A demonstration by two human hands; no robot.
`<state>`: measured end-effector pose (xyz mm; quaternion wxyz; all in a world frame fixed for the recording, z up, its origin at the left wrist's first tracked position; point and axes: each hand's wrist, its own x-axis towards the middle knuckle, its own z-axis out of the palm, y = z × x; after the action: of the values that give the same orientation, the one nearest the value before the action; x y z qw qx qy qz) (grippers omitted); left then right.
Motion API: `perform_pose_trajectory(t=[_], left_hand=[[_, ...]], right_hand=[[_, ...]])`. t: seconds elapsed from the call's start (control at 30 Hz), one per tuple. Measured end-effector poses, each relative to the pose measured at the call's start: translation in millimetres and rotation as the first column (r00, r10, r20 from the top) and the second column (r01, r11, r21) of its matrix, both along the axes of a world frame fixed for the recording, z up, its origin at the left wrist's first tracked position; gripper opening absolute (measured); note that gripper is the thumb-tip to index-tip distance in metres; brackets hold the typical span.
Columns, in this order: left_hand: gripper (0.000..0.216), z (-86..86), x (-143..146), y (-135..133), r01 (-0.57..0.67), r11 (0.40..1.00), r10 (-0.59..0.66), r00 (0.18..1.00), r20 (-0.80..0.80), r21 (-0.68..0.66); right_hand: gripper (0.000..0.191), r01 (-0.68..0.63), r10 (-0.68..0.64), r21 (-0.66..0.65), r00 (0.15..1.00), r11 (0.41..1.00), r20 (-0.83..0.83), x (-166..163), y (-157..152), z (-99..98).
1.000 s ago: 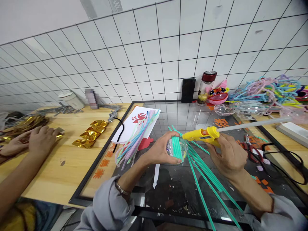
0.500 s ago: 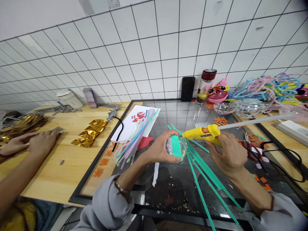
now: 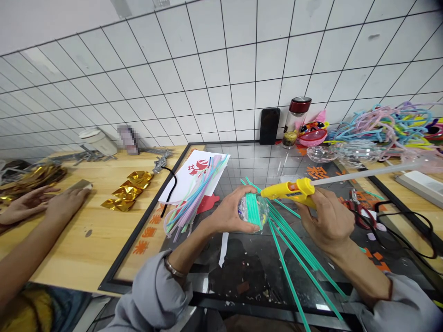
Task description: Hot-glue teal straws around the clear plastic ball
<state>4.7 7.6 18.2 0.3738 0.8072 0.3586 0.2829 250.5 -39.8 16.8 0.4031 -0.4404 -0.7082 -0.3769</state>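
My left hand [image 3: 229,214] is wrapped round a clear plastic ball [image 3: 254,211] with several teal straws [image 3: 304,265] laid across it; the straws trail down to the lower right. My right hand [image 3: 327,222] grips a yellow glue gun [image 3: 290,190]. Its nozzle points left and sits right at the top of the ball. A white glue stick [image 3: 367,174] juts out of the gun's back to the right.
A black-framed glass panel [image 3: 138,251] lies on the wooden table [image 3: 83,249]. Pastel straws [image 3: 194,193] rest on white paper. A phone [image 3: 270,126], a jar [image 3: 294,122], clear bowls [image 3: 321,154] and tangled coloured tubes [image 3: 387,127] stand behind. At left, another person's hands [image 3: 44,203] touch gold foil pieces [image 3: 128,190].
My hands, the ball and the glue gun have barely shifted, a little upward in view. The other person's hands at left have moved slightly on the table.
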Motion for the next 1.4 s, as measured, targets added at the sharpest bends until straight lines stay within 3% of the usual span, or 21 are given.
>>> perform_pose_trajectory(t=[0.73,1.4], left_hand=[[0.078,-1.8,-0.3,1.0,0.014,1.0,-0.014,1.0,0.011,-0.004],[0.078,-0.7,-0.3,0.4,0.019,1.0,-0.019,1.0,-0.001,0.011]], right_hand=[[0.018,0.065,-0.064,-0.011,0.998,0.998,0.011,4.1,1.7,-0.3],[0.015,0.013,-0.013,-0.044,1.0,0.999,-0.002,6.2,3.4,0.2]])
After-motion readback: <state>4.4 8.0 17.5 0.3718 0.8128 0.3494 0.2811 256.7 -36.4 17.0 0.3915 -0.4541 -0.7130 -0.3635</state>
